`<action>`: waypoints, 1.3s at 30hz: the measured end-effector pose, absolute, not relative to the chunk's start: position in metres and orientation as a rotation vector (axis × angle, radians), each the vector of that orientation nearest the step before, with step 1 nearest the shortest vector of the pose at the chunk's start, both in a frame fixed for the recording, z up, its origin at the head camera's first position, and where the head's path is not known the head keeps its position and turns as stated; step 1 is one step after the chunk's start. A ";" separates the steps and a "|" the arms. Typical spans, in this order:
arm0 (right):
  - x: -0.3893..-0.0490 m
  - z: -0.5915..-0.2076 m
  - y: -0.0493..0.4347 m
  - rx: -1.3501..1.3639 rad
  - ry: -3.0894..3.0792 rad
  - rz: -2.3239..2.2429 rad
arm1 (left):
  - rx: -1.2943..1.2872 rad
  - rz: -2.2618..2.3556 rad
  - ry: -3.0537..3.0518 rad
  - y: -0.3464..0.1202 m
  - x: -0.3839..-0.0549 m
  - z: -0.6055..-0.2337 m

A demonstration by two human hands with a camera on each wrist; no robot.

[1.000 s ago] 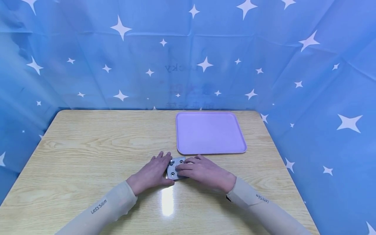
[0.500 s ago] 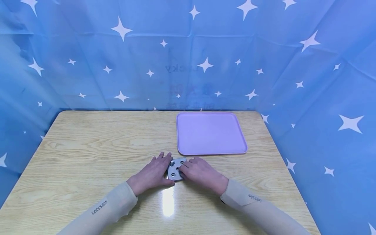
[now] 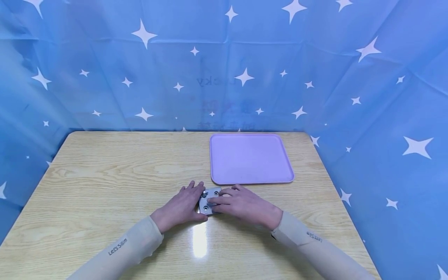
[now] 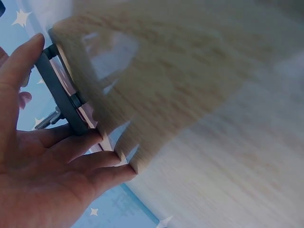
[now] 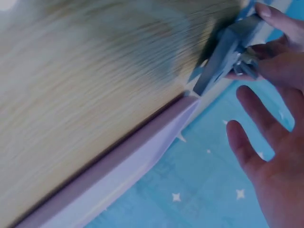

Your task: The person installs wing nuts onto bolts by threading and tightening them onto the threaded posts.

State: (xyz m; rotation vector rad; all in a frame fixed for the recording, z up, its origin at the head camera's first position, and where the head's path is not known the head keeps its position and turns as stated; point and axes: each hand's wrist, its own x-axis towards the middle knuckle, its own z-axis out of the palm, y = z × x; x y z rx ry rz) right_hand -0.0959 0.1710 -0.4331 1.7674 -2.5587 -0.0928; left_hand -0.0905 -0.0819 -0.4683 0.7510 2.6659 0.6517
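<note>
A flat grey metal plate (image 3: 212, 190) with several countersunk holes lies near the middle of the table. My left hand (image 3: 182, 206) grips its left side, thumb at the near edge and fingers at the far edge. A small threaded bolt (image 4: 47, 119) stands up from the plate beside my left fingers. My right hand (image 3: 241, 204) reaches over the plate's right half. In the right wrist view, its fingertips pinch at a small metal bolt (image 5: 245, 62) on the plate, while two other fingers (image 5: 242, 140) stay extended off it. Those fingertips partly hide this second bolt.
A purple tray (image 3: 252, 159) lies on the wooden table (image 3: 122, 167) just beyond the plate, toward the back right. Blue curtains (image 3: 168, 70) with white stars surround the table at the back and sides.
My right hand drew its fingers in half a second ago, then stretched them out over the plate again. My left hand and the plate have stayed in place.
</note>
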 end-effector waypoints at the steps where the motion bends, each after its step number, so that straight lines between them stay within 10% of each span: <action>1: -0.096 -0.433 0.172 1.771 -2.549 -0.137 | 0.748 0.647 2.666 -0.082 -0.090 -0.468; 29: -0.088 -0.457 0.146 1.401 -2.629 -0.052 | 0.740 0.640 2.666 -0.082 -0.089 -0.469; 39: -0.095 -0.436 0.162 1.722 -2.510 -0.202 | 0.728 0.647 2.660 -0.081 -0.089 -0.469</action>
